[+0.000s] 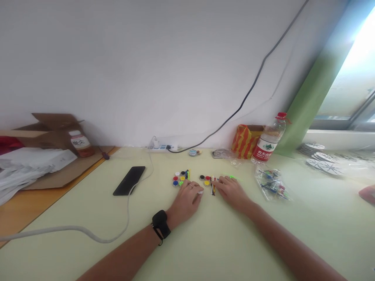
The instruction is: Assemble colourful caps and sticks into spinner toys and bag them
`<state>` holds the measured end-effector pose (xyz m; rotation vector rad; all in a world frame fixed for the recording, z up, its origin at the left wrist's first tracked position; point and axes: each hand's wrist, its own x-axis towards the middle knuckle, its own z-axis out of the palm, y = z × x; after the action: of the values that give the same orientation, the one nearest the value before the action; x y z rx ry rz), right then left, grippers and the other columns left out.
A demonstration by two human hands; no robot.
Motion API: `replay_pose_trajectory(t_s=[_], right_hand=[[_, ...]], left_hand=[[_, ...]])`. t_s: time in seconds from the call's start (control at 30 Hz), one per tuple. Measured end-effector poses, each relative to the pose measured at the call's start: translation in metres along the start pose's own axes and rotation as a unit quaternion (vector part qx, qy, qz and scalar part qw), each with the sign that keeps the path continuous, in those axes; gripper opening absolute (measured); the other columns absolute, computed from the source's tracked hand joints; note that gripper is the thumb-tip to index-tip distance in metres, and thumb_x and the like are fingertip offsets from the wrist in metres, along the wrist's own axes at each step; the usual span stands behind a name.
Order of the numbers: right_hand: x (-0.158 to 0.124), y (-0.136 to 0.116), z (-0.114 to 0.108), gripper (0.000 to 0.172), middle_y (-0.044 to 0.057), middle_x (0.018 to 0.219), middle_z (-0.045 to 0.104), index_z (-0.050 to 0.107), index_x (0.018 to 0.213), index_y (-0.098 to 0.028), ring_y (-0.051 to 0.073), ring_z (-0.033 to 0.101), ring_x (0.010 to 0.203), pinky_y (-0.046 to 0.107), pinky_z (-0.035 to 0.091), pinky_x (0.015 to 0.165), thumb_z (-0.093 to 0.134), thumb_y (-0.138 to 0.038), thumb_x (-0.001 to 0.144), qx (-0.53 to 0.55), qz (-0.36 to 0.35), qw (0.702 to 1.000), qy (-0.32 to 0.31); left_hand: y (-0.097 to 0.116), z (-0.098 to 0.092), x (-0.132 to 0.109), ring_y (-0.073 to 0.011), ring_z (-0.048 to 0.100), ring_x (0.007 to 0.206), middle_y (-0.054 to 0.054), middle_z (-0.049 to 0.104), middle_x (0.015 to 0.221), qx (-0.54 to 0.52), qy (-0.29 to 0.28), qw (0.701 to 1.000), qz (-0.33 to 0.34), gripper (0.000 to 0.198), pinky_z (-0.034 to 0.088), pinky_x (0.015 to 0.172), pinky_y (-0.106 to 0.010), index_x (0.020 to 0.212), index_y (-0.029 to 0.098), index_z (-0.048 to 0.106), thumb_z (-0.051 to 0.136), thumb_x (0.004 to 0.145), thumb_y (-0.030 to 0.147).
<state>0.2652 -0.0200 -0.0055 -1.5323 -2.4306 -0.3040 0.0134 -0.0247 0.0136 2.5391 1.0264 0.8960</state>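
My left hand [186, 198], with a black watch on its wrist, is closed on a small white piece [200, 192] between thumb and finger. Just beyond it lie several round coloured pieces [175, 178] beside a few thin coloured sticks [188, 174]. Over on the right, my right hand [231, 192] rests on the table with its fingers bent, touching a second bunch of coloured sticks [213, 186]. Black, red and yellow round pieces [206, 183] sit left of that bunch. Green sticks [232, 177] show behind the right hand. Whether its fingertips hold anything is too small to tell.
A black phone [129, 181] and a white cable [128, 210] lie on the left. A power strip [164, 148] is by the wall. At the right stand a water bottle [268, 140] and a striped bag [244, 141], near a clear bag of parts [272, 183]. Cardboard [58, 171] lies far left.
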Motion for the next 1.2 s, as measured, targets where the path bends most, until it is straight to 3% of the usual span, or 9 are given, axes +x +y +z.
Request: replay_pose_trajectory(t_s=[0.2, 0.37, 0.53, 0.63, 0.8, 0.97, 1.07, 1.2], right_hand=[[0.002, -0.001, -0.002, 0.025, 0.007, 0.105, 0.066, 0.066, 0.106, -0.023, 0.022, 0.056, 0.098, 0.034, 0.038, 0.085, 0.041, -0.022, 0.105, 0.050, -0.027, 0.998, 0.008], [0.003, -0.005, -0.006, 0.023, 0.009, 0.108, 0.066, 0.062, 0.099, -0.021, 0.023, 0.055, 0.102, 0.035, 0.039, 0.089, 0.039, -0.020, 0.105, 0.076, -0.039, 0.996, 0.024], [0.002, -0.007, -0.012, 0.024, 0.008, 0.099, 0.065, 0.055, 0.098, -0.021, 0.023, 0.056, 0.095, 0.036, 0.041, 0.085, 0.032, -0.024, 0.105, 0.156, 0.001, 0.987, 0.045], [-0.002, -0.011, -0.018, 0.022, 0.004, 0.090, 0.062, 0.051, 0.099, -0.022, 0.020, 0.055, 0.081, 0.032, 0.044, 0.077, 0.031, -0.029, 0.106, 0.267, 0.040, 0.961, 0.062], [-0.007, -0.022, -0.033, 0.026, 0.002, 0.084, 0.056, 0.051, 0.100, -0.023, 0.017, 0.052, 0.074, 0.029, 0.045, 0.069, 0.031, -0.038, 0.106, 0.420, 0.105, 0.894, 0.111], [-0.008, -0.034, -0.040, 0.024, 0.003, 0.088, 0.059, 0.057, 0.100, -0.023, 0.016, 0.055, 0.076, 0.028, 0.048, 0.068, 0.043, -0.042, 0.103, 0.525, 0.066, 0.844, 0.089], [-0.008, -0.041, -0.037, 0.021, 0.006, 0.097, 0.065, 0.059, 0.102, -0.023, 0.018, 0.062, 0.086, 0.031, 0.052, 0.076, 0.050, -0.042, 0.100, 0.538, 0.053, 0.838, 0.068], [-0.009, -0.045, -0.032, 0.020, 0.007, 0.101, 0.068, 0.060, 0.105, -0.023, 0.020, 0.065, 0.090, 0.033, 0.054, 0.082, 0.051, -0.040, 0.100, 0.510, 0.048, 0.857, 0.053]], left_hand=[[-0.002, 0.000, 0.002, -0.0278, 0.055, 0.107, -0.006, 0.069, 0.108, -0.027, 0.001, 1.000, -0.016, 0.027, 0.047, 0.099, -0.048, 0.119, 0.025, 0.068, 0.050, 0.099, 0.026], [-0.004, -0.001, 0.005, -0.0250, 0.058, 0.110, -0.004, 0.069, 0.111, -0.081, 0.037, 0.995, -0.049, 0.017, 0.046, 0.100, -0.043, 0.107, 0.025, 0.068, 0.056, 0.097, 0.031], [-0.006, -0.002, 0.007, -0.0197, 0.063, 0.088, -0.002, 0.070, 0.097, -0.179, 0.072, 0.974, -0.116, 0.017, 0.052, 0.079, -0.033, 0.102, 0.023, 0.066, 0.062, 0.093, 0.037], [-0.009, 0.000, 0.009, -0.0168, 0.064, 0.079, -0.002, 0.068, 0.089, -0.260, 0.081, 0.953, -0.137, 0.023, 0.053, 0.071, -0.029, 0.101, 0.020, 0.066, 0.068, 0.090, 0.040], [-0.010, 0.004, 0.009, -0.0183, 0.069, 0.083, -0.005, 0.072, 0.090, -0.352, 0.064, 0.919, -0.164, 0.031, 0.057, 0.076, -0.030, 0.103, 0.017, 0.069, 0.077, 0.083, 0.039], [-0.001, 0.004, 0.006, -0.0223, 0.073, 0.091, -0.009, 0.075, 0.100, -0.396, 0.023, 0.909, -0.132, 0.035, 0.060, 0.085, -0.036, 0.108, 0.017, 0.070, 0.080, 0.081, 0.038], [0.005, 0.002, 0.005, -0.0243, 0.073, 0.096, -0.010, 0.076, 0.107, -0.407, 0.016, 0.906, -0.117, 0.038, 0.060, 0.089, -0.039, 0.111, 0.017, 0.071, 0.080, 0.081, 0.039], [0.008, -0.001, 0.005, -0.0246, 0.072, 0.100, -0.010, 0.076, 0.110, -0.405, 0.020, 0.907, -0.110, 0.032, 0.059, 0.092, -0.040, 0.110, 0.018, 0.072, 0.075, 0.086, 0.039]])
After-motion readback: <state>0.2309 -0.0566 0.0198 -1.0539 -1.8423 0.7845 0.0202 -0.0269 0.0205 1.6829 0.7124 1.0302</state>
